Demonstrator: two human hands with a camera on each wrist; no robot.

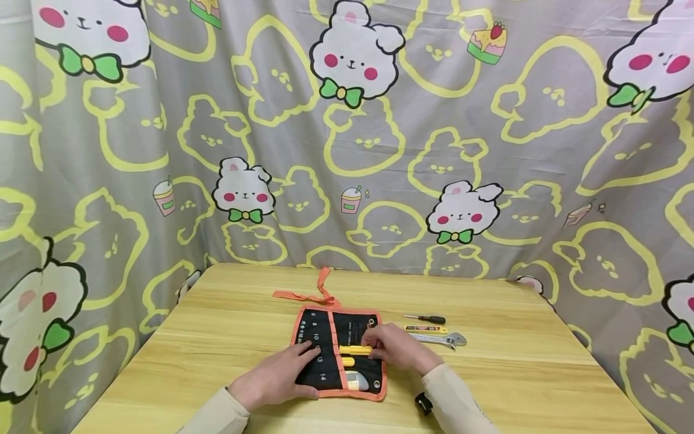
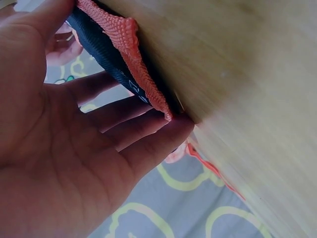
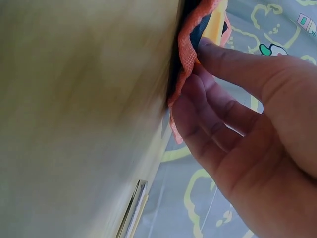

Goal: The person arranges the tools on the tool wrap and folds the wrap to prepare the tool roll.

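Nearest the viewer, two pale sleeves come in from the near edge of the wooden table (image 1: 179,343), and a small dark object (image 1: 423,402) lies just beside the right sleeve. The left hand (image 1: 273,377) lies flat on the near left part of the tool roll (image 1: 325,337), its fingers straight and spread, pressing the black cloth down; the left wrist view shows those fingers (image 2: 133,124) stretched along the orange edging without curling round it. The right hand (image 1: 398,346) rests on the right part of the roll, fingers bent at the yellow tool (image 1: 355,349) that lies across the pockets; from the head view one cannot tell whether it truly grips the tool, while the right wrist view shows the thumb (image 3: 233,62) touching the orange border and the other fingers lightly curved beside it. The roll lies open in the middle of the table, with printed numbers on its left pockets. Just right of it lie a wrench (image 1: 441,340), a yellow strip-shaped tool (image 1: 425,329) and, a little farther, a screwdriver (image 1: 425,318). The roll's orange tie strap (image 1: 320,292) trails toward the far side. Beyond hangs a grey curtain (image 1: 461,120) printed with rabbits.
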